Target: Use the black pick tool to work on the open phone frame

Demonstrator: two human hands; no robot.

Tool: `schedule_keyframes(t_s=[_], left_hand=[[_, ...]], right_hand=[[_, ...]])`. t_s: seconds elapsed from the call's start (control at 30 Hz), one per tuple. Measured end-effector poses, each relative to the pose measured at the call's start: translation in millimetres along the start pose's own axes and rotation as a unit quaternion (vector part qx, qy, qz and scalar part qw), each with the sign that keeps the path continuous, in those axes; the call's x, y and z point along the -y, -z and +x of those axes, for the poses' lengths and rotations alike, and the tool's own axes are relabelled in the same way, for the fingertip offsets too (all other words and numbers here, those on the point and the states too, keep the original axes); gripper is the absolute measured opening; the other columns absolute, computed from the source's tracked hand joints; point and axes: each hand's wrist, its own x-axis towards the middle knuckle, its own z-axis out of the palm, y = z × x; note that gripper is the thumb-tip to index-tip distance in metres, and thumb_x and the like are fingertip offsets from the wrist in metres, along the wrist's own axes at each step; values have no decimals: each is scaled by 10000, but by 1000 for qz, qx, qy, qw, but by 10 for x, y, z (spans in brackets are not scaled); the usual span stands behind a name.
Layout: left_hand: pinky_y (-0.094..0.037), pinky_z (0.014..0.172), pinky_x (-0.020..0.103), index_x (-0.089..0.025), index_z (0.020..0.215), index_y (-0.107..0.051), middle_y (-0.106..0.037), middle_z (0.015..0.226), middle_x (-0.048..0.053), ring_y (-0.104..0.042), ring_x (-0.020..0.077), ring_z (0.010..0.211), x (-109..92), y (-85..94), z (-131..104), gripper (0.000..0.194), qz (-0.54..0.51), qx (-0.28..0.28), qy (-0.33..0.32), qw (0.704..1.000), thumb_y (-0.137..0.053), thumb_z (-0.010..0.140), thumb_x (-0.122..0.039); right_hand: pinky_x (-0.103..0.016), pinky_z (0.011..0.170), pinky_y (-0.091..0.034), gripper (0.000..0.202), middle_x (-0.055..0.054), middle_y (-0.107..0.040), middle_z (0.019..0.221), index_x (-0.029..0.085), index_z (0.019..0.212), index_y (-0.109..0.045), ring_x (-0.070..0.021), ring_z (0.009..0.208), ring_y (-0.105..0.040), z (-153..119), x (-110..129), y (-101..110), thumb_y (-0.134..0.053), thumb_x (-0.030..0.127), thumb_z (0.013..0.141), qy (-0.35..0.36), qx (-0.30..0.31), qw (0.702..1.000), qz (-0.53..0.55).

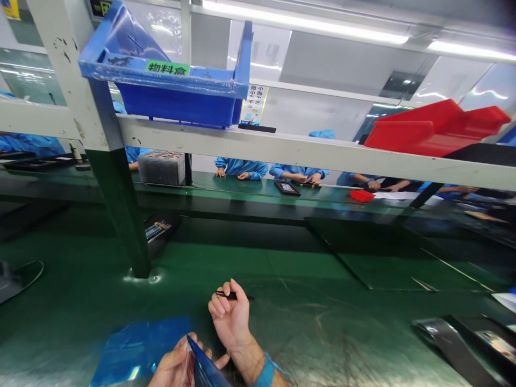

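Observation:
My right hand (229, 314) rests on the green table near the front edge, fingers curled around thin black tweezers (228, 294) that point right. My left hand (177, 365), low in the frame and partly cut off, grips a blue plastic bag (203, 365) by its upper corner. A second flat blue bag (141, 346) lies on the table just left of that hand. Both hands are close together, a few centimetres apart.
A white and green post (116, 204) stands on the green table (322, 322). Above hang a blue bin (169, 80) and a red bin (435, 126) on a white rail. Black trays (463, 344) lie at the right. Several people in blue sleeves (242, 167) work across the far bench.

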Motion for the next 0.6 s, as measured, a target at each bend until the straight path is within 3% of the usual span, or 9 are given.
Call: schedule_keyframes(t_s=[0.17, 0.37, 0.53, 0.6], left_hand=[[-533, 1206, 596, -347, 741, -818, -744, 709, -59, -664, 163, 646, 3, -48, -46, 203, 3, -2, -4, 1000, -998, 649, -342], [-582, 1174, 553, -338, 707, -809, -661, 599, -78, -602, 120, 582, -35, -212, -70, 251, 0, -32, -19, 999, -1024, 582, -304], [-556, 1202, 521, -370, 750, -829, -777, 772, -72, -774, 217, 881, -33, -209, -12, 214, 34, 6, -17, 999, -1006, 632, -390], [-533, 1216, 478, -400, 763, -832, -791, 789, -86, -779, 204, 908, -59, -263, -11, 190, 63, 41, -42, 996, -983, 667, -463]], right_hand=[[-223, 453, -194, 342, 42, -222, 459, 190, 594, -452, -54, 413, -222, -17, 3, -36, -510, 360, 885, -1, -1, 1000, -10], [-225, 463, -192, 306, 52, -229, 444, 195, 588, -465, -48, 423, -216, -32, -4, -41, -593, 385, 792, 4, 4, 1000, -28], [-220, 460, -191, 311, 56, -243, 434, 199, 583, -451, -44, 425, -222, -54, -24, -54, -644, 395, 727, 14, 7, 999, -49], [-215, 454, -190, 326, 55, -239, 434, 197, 579, -441, -42, 421, -212, -59, -35, -64, -642, 398, 738, 22, 3, 998, -55]])
